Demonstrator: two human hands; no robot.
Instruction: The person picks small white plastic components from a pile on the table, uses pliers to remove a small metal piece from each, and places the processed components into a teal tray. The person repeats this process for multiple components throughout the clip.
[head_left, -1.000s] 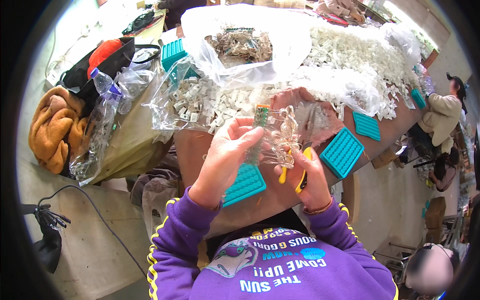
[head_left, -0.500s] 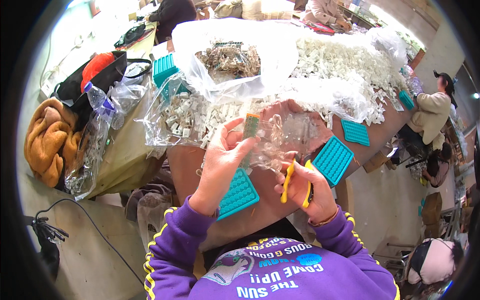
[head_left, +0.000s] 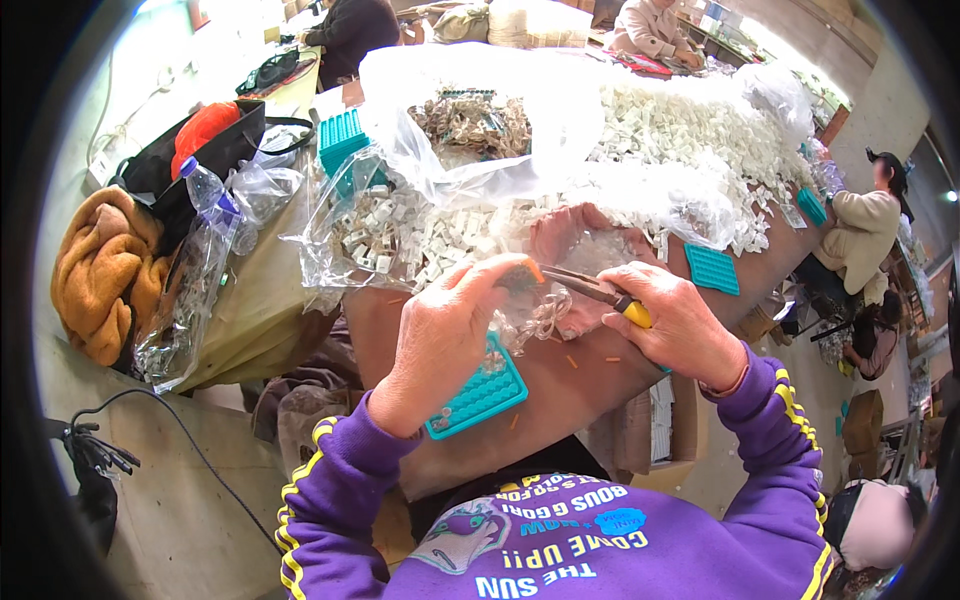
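Observation:
My left hand (head_left: pixel 440 325) is closed around a small green circuit board, now mostly hidden behind the fingers. Its orange end strip (head_left: pixel 534 270) pokes out past the fingertips. A pair of pliers (head_left: pixel 590 287) with yellow-and-black handles is gripped in my right hand (head_left: pixel 680 318); their dark jaws reach left to the orange strip. Beneath the hands lies a tangle of clear plastic pieces (head_left: pixel 540 322). Under my left wrist rests a teal ridged tray (head_left: pixel 490 398). Small orange strips (head_left: pixel 612 359) are scattered on the brown tabletop (head_left: pixel 560 400).
White small parts (head_left: pixel 670 130) pile across the far table. A white plastic bag (head_left: pixel 480 175) of brownish pieces stands behind my hands. Another teal tray (head_left: pixel 712 270) lies right; a stack of teal trays (head_left: pixel 342 140) sits left. A co-worker (head_left: pixel 865 215) sits at the right edge.
My right hand has risen and turned, bringing the plier jaws leftward to the board's orange end. My left hand has turned, so its fingers now cover the board.

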